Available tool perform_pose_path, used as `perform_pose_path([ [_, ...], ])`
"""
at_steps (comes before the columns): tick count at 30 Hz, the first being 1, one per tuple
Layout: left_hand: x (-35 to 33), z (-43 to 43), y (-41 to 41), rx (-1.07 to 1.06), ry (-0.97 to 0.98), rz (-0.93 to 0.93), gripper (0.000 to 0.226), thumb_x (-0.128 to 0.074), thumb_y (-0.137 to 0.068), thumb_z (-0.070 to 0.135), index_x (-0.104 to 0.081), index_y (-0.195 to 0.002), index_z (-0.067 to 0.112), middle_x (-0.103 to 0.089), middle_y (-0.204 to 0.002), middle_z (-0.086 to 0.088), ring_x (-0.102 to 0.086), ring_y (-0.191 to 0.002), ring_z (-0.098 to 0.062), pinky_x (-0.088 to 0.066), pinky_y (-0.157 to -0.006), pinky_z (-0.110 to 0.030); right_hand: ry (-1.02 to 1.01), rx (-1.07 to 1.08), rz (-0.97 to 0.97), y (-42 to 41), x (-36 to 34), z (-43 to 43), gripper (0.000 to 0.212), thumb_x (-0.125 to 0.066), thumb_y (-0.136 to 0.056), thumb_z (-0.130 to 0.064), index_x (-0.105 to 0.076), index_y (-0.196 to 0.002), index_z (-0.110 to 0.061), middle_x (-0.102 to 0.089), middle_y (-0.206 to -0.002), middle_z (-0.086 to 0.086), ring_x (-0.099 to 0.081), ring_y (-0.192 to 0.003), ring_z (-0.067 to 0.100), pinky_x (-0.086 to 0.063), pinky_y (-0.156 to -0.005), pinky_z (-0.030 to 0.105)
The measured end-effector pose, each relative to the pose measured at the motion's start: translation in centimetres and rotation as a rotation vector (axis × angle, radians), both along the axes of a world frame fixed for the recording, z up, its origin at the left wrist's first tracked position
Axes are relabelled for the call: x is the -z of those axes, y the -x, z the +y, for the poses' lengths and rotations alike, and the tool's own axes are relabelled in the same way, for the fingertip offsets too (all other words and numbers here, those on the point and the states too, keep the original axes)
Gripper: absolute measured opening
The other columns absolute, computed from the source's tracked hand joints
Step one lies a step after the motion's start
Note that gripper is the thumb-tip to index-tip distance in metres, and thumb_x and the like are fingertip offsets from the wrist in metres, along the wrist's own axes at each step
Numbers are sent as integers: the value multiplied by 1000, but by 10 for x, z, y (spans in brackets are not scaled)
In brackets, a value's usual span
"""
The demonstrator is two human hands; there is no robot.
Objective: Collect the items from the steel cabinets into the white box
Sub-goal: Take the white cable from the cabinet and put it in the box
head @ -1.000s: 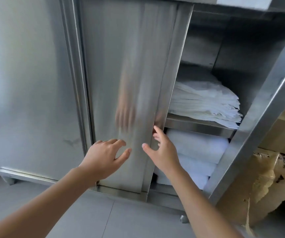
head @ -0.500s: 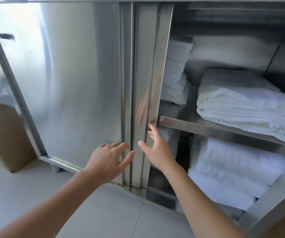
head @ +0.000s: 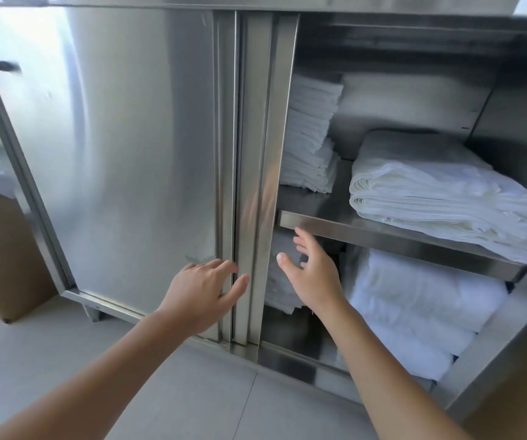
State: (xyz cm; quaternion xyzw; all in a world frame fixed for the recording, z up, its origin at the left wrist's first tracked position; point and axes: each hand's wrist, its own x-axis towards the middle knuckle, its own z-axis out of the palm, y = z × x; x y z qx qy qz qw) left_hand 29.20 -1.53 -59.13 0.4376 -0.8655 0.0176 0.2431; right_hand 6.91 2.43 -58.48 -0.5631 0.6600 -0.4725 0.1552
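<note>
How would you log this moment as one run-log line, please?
phase: cabinet opened | left hand: open, on sliding door | right hand: open, empty, at lower shelf | folded white linens: untouched

You see the tall folded stack [head: 311,134] half hidden behind the door edge [head: 271,173]; your right hand [head: 314,274] partly covers lower cloths [head: 283,281].

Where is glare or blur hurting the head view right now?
Head view: window glare washes out the steel door at upper left; a smeared reflection marks the door edge; wide-angle bends the frame; right hand, left hand and folded linens read sharp.
</note>
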Motion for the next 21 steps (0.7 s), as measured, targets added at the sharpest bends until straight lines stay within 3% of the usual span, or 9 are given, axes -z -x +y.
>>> perform_pose_path([
  [5, -17, 9, 19, 30, 21, 17, 62, -15, -93, 69, -61, -111, 32, -67, -99, 13, -60, -75, -12, -42, -76, -30, 27, 51, 25, 20, -19, 26, 60, -66, -92, -46, -47, -147, -31, -57, -145, -11, -51, -134, 8, -45, -111, 42],
  [10, -25, 19, 33, 54, 46, -8, 65, -14, -93, 70, -61, -112, 31, -66, -100, 13, -47, -68, -6, -37, -74, -27, 42, 67, 68, 30, -23, 45, 55, -66, -95, -43, -51, -145, -26, -56, -147, -12, -50, -136, 8, -44, -113, 37],
  [15, -35, 34, 44, 77, 63, -85, 62, -17, -94, 68, -60, -117, 30, -67, -106, 12, -62, -83, -11, -41, -78, -29, 62, 107, 48, 42, -22, 72, 55, -65, -95, -44, -51, -145, -27, -57, -146, -13, -50, -136, 8, -44, -112, 37],
  [21, -45, 48, 55, 71, 102, -117, 63, -15, -92, 69, -61, -115, 32, -68, -102, 13, -63, -82, -12, -41, -73, -29, 82, 116, 47, 49, -24, 92, 54, -64, -94, -47, -54, -142, -27, -59, -143, -15, -51, -134, 6, -46, -109, 35],
])
